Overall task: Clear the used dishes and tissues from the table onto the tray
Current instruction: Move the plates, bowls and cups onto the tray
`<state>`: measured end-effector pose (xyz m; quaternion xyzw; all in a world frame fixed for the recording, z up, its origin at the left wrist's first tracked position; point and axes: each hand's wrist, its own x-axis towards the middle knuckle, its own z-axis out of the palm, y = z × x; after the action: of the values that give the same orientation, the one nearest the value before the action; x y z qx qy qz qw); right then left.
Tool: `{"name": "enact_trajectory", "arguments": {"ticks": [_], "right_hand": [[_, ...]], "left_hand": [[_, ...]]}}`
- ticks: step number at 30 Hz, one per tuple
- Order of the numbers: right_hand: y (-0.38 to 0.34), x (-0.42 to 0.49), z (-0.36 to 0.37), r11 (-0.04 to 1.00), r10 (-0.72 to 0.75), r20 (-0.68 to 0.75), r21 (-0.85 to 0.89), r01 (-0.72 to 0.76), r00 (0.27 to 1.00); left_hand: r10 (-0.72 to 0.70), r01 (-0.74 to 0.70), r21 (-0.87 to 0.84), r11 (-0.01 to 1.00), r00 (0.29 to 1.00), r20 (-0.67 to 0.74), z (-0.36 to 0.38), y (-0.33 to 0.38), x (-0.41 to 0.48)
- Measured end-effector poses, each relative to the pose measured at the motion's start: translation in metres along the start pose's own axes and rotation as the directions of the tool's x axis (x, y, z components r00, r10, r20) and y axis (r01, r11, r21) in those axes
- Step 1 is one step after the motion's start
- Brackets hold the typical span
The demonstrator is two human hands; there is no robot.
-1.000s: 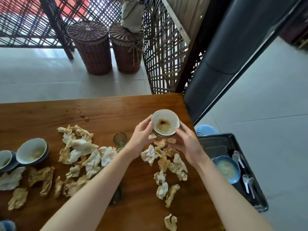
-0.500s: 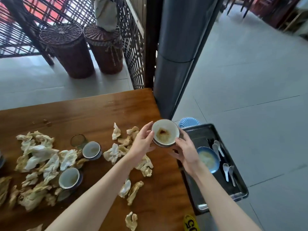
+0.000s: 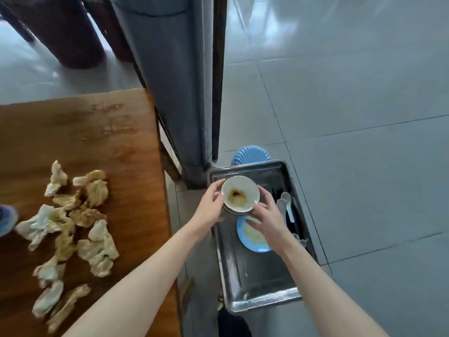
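cradling bowl stack (image 3: 240,194) between both hands. left hand (image 3: 209,209) curled round left wall, right hand (image 3: 267,218) curled round right wall, fingers under rim. i judge ceramic: stiff, fragile, fairly heavy, greasy inside; take hold on opposite outer walls. forearms extended, converging. stack over far half of tray (image 3: 264,300), beside blue bowl (image 3: 255,240); contact unclear. tissues (image 3: 73,215) lie on table (image 3: 85,132).

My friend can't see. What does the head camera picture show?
The left hand and right hand hold a dirty white bowl over a metal tray beside a wooden table. A blue dish and white spoons lie in the tray, and crumpled tissues are scattered on the table.
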<state>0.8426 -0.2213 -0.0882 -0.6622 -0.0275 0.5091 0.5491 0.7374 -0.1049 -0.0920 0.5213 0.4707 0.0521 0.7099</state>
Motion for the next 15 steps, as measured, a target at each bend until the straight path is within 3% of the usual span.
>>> {"name": "enact_trajectory", "arguments": {"ticks": [5,15], "right_hand": [[0.018,0.058,-0.027,1.0,0.031,0.018,0.001,-0.031,0.999],[0.064,0.159,-0.036,0.984,0.077,0.053,-0.167,-0.067,0.996]], "left_hand": [[-0.024,0.026,0.042,0.999,0.999,-0.035,0.022,-0.03,0.06],[-0.03,0.048,0.146,0.988,0.991,-0.127,0.026,-0.093,0.154]]}}
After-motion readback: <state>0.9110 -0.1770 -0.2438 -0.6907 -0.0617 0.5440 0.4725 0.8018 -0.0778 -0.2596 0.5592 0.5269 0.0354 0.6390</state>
